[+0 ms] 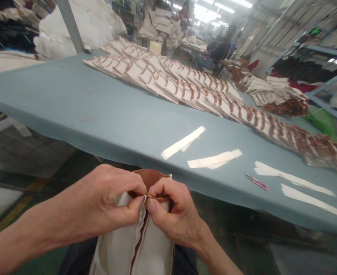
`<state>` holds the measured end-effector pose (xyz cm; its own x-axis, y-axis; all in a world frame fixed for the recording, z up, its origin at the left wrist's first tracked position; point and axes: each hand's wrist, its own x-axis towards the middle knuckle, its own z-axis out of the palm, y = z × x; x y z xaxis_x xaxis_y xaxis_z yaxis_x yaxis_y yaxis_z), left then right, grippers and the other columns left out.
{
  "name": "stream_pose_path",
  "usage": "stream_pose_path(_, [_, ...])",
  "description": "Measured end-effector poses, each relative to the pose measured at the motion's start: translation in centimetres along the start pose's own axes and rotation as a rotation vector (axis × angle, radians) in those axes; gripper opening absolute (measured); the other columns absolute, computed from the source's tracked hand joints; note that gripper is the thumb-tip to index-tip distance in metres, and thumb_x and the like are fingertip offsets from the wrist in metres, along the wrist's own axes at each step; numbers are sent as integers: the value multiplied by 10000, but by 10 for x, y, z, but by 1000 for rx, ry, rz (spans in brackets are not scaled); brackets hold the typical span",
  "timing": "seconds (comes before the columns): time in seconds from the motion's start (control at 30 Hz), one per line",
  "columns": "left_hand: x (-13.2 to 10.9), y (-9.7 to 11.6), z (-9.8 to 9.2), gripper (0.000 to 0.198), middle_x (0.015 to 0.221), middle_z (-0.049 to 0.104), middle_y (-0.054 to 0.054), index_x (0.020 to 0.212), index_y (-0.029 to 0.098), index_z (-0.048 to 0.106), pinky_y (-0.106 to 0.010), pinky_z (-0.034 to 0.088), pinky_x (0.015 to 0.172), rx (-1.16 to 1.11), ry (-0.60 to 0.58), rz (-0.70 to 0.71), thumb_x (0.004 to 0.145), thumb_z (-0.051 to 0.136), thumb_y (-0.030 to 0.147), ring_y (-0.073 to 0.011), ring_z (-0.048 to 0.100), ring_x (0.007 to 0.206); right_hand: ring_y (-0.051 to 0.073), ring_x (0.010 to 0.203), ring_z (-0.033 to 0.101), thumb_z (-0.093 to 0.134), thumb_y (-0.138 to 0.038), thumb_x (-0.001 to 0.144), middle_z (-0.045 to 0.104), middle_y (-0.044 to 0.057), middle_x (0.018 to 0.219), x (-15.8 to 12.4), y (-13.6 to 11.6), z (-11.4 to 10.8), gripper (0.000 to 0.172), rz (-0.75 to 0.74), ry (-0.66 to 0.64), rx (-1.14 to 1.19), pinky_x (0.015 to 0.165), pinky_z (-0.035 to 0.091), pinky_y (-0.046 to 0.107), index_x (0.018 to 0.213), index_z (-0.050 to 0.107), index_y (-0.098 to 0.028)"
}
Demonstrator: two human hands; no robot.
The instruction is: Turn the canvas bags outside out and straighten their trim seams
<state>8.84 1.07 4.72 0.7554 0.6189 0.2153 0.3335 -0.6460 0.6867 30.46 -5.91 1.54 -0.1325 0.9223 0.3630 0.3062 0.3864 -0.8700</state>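
Observation:
A white fabric piece with brown lining (119,248), sewn like a small bag, stands upright over my lap with its mouth upward. My left hand (108,202) pinches the top edge at the seam between thumb and forefinger. Right beside it, my right hand (174,210) pinches the same edge, the two thumbs almost touching. From there the raised seam (139,236) runs down the front, showing a brown strip. Part of the brown inside (151,177) shows behind the fingers.
A blue-covered table (113,126) lies ahead, its edge just beyond my hands. On it are white strips (184,142), pink thread snips (257,181) and long overlapping rows of white and brown fabric pieces (185,88). People sit farther back, one in dark clothing (216,49).

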Motion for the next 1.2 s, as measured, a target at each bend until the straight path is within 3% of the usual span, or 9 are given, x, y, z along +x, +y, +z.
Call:
stream_pose_path(0.1, [6,2,-8,165,602,619,77,703,220,683,-209,336,508,-215,-125,-110,834,591,177,-93,506,542,101,528,416,751,-424,989,571,-62,622,0,-4,4,341,126,-54,167,525,374,253,752,578,-251])
stream_pose_path(0.23, [11,0,-11,139,616,586,53,698,215,665,-193,353,491,-420,-240,-225,831,624,210,-118,488,581,84,511,320,842,-610,951,439,-93,604,0,-8,8,525,315,-119,401,478,343,227,734,518,-259])
stream_pose_path(0.43, [14,-5,-9,138,601,488,64,687,205,647,-209,309,497,-521,-313,-275,817,663,250,-105,398,570,84,535,311,791,-351,880,400,-103,600,4,-8,6,393,325,-152,370,496,296,225,703,450,-267])
stream_pose_path(0.63, [10,-4,-8,109,668,575,41,762,216,700,-209,315,525,-471,-296,-197,841,625,215,-118,469,612,100,575,409,748,-335,841,500,-74,627,0,-10,7,305,471,-214,318,515,298,230,719,478,-264])
stream_pose_path(0.83, [9,-5,-8,216,706,565,34,770,212,667,-216,363,561,-509,-340,-369,889,687,391,-143,493,657,95,578,374,766,-291,824,481,-93,623,1,-17,6,291,435,-174,188,539,274,249,718,498,-255])
stream_pose_path(0.97, [1,-15,-1,336,733,596,32,785,201,682,-233,380,606,-488,-313,-356,983,677,472,-143,506,680,102,592,417,736,-253,853,502,-93,653,2,-21,0,232,360,-208,133,589,322,257,752,526,-251])
stream_pose_path(1.2, [-15,-9,8,210,723,674,35,794,236,693,-259,401,578,-273,-205,-298,967,594,301,-160,583,653,116,639,485,698,-190,911,596,-71,713,-6,-24,-7,176,242,-158,-55,677,364,283,802,568,-238])
